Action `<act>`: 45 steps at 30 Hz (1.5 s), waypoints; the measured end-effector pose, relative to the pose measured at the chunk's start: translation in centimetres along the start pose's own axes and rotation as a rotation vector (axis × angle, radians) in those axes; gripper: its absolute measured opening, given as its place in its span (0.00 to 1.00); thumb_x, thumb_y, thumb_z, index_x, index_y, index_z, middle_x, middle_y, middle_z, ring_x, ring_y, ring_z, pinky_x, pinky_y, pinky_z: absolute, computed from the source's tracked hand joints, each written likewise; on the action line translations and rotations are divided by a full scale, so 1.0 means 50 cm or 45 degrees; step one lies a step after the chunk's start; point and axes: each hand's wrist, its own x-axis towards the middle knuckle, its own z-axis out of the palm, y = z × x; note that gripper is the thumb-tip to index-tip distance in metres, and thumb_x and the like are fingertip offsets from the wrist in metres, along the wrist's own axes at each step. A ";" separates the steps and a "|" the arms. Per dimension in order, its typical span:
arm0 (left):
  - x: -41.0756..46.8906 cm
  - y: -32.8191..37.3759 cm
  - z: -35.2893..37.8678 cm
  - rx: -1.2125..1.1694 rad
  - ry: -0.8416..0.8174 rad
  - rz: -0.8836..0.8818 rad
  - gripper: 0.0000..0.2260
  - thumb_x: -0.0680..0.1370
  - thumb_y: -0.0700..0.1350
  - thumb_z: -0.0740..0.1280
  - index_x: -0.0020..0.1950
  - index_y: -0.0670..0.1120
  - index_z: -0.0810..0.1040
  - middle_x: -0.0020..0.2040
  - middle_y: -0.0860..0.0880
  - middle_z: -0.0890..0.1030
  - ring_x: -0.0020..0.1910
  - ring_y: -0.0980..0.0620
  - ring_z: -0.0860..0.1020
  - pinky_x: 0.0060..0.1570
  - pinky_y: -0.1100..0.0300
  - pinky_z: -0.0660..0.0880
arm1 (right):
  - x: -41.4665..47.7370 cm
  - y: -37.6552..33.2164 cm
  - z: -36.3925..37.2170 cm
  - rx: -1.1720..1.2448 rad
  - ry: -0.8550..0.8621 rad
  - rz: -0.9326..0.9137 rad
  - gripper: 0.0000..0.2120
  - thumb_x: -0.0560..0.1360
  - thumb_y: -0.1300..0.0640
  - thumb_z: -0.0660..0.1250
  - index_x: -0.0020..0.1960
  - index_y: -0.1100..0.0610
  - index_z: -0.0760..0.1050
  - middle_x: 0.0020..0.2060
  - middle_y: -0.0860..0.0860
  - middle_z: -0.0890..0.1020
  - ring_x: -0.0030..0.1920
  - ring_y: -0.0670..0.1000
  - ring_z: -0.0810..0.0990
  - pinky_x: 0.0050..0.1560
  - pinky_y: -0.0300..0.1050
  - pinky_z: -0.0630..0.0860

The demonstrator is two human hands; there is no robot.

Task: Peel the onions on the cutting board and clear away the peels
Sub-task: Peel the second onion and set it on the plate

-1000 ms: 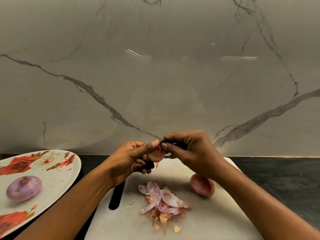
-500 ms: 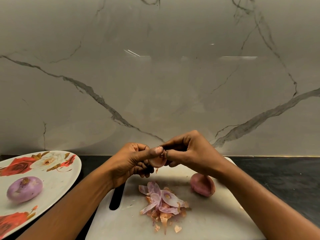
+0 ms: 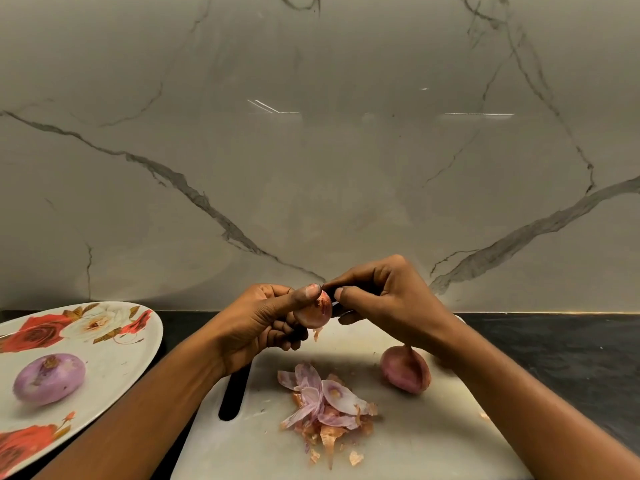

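Barely anything has shifted since a moment ago: both hands hover at the same spot above the far edge of the board, though the right hand's dark tool, hidden half a second back, peeks out again between its fingers.

Centre of the action is the small onion (image 3: 313, 311), held up off the cutting board (image 3: 433, 441) in the left hand (image 3: 256, 323), thumb pressed along its top, fingers curled beneath. Right hand (image 3: 384, 299) is closed around something dark, likely a small knife (image 3: 333, 293), with its tip at the onion's upper end; the blade itself is too hidden to confirm.

Below, a pile of peels (image 3: 327, 410) sits mid-board, and one unpeeled onion (image 3: 404, 372) rests just right of it, close under the right wrist. Off to the left, a floral plate (image 3: 114, 358) carries a peeled, purple onion (image 3: 48, 378).

By my read, one is done, one is under way, one is waiting, and the peels are yet to be cleared. To do this well: catch only the dry skin at the tip, pull it down in strips, and turn the onion with the left fingers rather than digging deeper.
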 end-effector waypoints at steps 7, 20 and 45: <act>0.001 -0.001 0.003 -0.030 0.106 -0.005 0.28 0.68 0.58 0.76 0.56 0.35 0.85 0.38 0.39 0.84 0.30 0.49 0.80 0.28 0.63 0.78 | 0.002 0.013 0.011 -0.059 0.001 -0.177 0.13 0.76 0.61 0.78 0.60 0.56 0.87 0.51 0.48 0.90 0.51 0.47 0.89 0.53 0.47 0.86; 0.002 0.002 -0.006 -0.234 0.067 0.031 0.53 0.46 0.67 0.86 0.61 0.37 0.80 0.40 0.39 0.85 0.33 0.49 0.82 0.32 0.63 0.81 | 0.007 0.004 0.004 0.137 0.133 -0.057 0.06 0.80 0.63 0.71 0.56 0.58 0.84 0.47 0.53 0.89 0.50 0.50 0.89 0.50 0.44 0.86; 0.000 -0.001 -0.003 -0.187 -0.032 0.021 0.49 0.47 0.65 0.87 0.59 0.37 0.84 0.42 0.37 0.85 0.34 0.48 0.83 0.33 0.61 0.82 | 0.006 -0.002 0.008 0.212 0.081 0.156 0.10 0.79 0.70 0.71 0.57 0.62 0.86 0.43 0.56 0.90 0.43 0.54 0.90 0.46 0.44 0.87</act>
